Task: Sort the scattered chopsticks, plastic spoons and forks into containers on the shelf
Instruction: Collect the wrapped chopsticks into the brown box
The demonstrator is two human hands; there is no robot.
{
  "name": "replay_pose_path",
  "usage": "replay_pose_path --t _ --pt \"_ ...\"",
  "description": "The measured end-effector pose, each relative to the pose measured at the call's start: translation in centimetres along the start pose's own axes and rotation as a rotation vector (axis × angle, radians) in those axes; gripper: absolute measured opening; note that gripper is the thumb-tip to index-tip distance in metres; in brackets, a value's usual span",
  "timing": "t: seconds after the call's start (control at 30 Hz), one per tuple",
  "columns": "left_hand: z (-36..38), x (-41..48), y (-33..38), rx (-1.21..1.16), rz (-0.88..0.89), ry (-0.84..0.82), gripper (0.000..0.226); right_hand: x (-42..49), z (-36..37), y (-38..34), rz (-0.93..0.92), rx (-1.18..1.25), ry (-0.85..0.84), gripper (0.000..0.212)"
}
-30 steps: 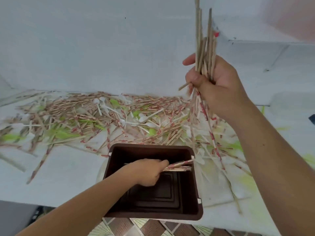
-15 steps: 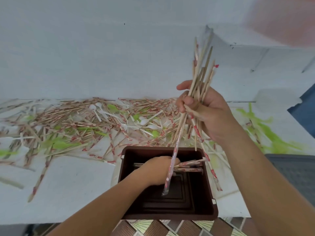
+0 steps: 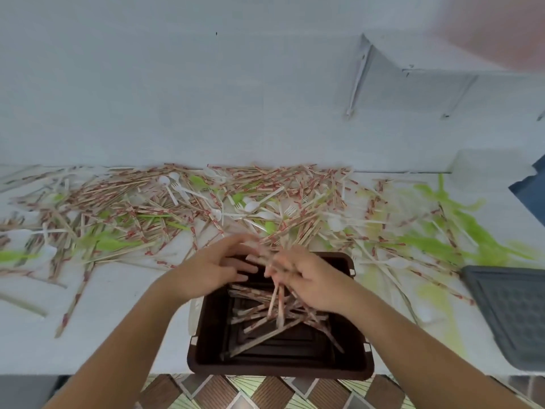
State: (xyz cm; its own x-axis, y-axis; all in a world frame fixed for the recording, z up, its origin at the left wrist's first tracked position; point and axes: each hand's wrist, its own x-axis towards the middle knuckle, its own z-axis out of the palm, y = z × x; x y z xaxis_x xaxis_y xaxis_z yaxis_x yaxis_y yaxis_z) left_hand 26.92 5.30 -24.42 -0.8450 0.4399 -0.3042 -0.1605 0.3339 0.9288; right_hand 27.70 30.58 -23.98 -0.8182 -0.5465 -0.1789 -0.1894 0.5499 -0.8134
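Note:
A brown plastic container (image 3: 358,360) sits at the near edge of the white shelf, with several paper-wrapped chopsticks (image 3: 265,323) lying crossed inside it. Both hands hover over its far rim. My left hand (image 3: 212,270) has its fingers spread and straight and holds nothing. My right hand (image 3: 309,280) is blurred, its fingers loosely stretched to the left. Two chopsticks (image 3: 277,305) stand steeply just under those fingers. Behind the container, a wide pile of chopsticks (image 3: 124,202) lies mixed with white plastic spoons and forks (image 3: 253,205) and green ones (image 3: 109,245).
A dark grey container (image 3: 513,317) stands on the shelf at the right edge. A white wall rises right behind the pile. Patterned floor tiles (image 3: 265,394) show below the shelf's front edge. A blue object (image 3: 530,193) is at the far right.
My right hand came down from high above with its bundle, and the chopsticks now lie in the brown container. My left hand let go of its few chopsticks and rose to the far rim.

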Motion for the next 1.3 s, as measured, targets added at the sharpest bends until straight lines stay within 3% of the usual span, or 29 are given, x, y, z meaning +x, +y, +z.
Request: replay_pose_path --t 0.13,0.2,0.27,0.33,0.43,0.57,0.73,0.8,0.87,0.93,1.0,1.07,1.13,1.2,1.3 --pt "-2.1 0.3 0.4 -0.262 -0.062 0.020 0.050 1.3 2.7 2.6 -0.067 -0.555 -0.044 0.034" --pt "-1.7 0.5 0.6 -0.081 -0.040 0.023 0.035 1.7 3.6 3.3 -0.110 -0.749 -0.039 0.040" --pt "-0.4 0.1 0.9 0.263 -0.001 -0.031 0.030 1.6 4.4 3.4 -0.127 -0.836 -0.015 0.049" --pt "0.9 -0.1 1.2 0.503 -0.004 -0.080 0.038 1.0 5.0 3.0 -0.167 -0.881 0.066 0.055" --pt "1.9 -0.1 1.4 0.631 -0.004 -0.128 0.064 0.7 5.5 3.3 -0.197 -0.947 0.094 0.061" --pt "2.9 0.5 -0.1 0.836 0.034 -0.242 0.072 0.2 5.6 4.1 -0.075 -0.846 0.008 0.064" --pt "4.2 1.3 -2.2 1.064 0.063 -0.146 0.041 -1.1 4.3 4.0 -0.026 -0.525 -0.102 0.038" --pt "4.1 1.5 -2.3 1.057 0.143 -0.064 0.033 -1.9 4.2 4.2 0.019 -0.447 -0.035 0.031" --pt "4.1 1.6 -2.2 1.025 0.313 0.030 0.031 -2.4 4.3 4.3 0.101 -0.418 0.147 0.025" --pt "4.5 1.9 -2.0 1.083 0.532 0.055 0.038 -2.2 4.5 4.4 0.219 -0.411 0.258 0.041" --pt "5.1 2.7 -2.3 1.200 0.676 0.010 0.048 -1.5 4.9 4.8 0.339 -0.454 0.165 0.072" --pt "5.9 3.5 -3.2 1.353 0.621 -0.068 0.057 -0.5 5.7 5.2 0.401 -0.581 -0.018 0.081" --pt "6.6 3.9 -4.6 1.431 0.395 -0.149 0.065 0.0 6.4 5.6 0.418 -0.761 -0.150 0.095" --pt "7.1 4.0 -6.2 1.429 0.146 -0.213 0.091 0.2 6.4 6.0 0.418 -0.889 -0.228 0.117" --pt "7.8 4.1 -7.5 1.405 0.002 -0.291 0.130 0.2 6.6 6.4 0.401 -1.046 -0.295 0.132"
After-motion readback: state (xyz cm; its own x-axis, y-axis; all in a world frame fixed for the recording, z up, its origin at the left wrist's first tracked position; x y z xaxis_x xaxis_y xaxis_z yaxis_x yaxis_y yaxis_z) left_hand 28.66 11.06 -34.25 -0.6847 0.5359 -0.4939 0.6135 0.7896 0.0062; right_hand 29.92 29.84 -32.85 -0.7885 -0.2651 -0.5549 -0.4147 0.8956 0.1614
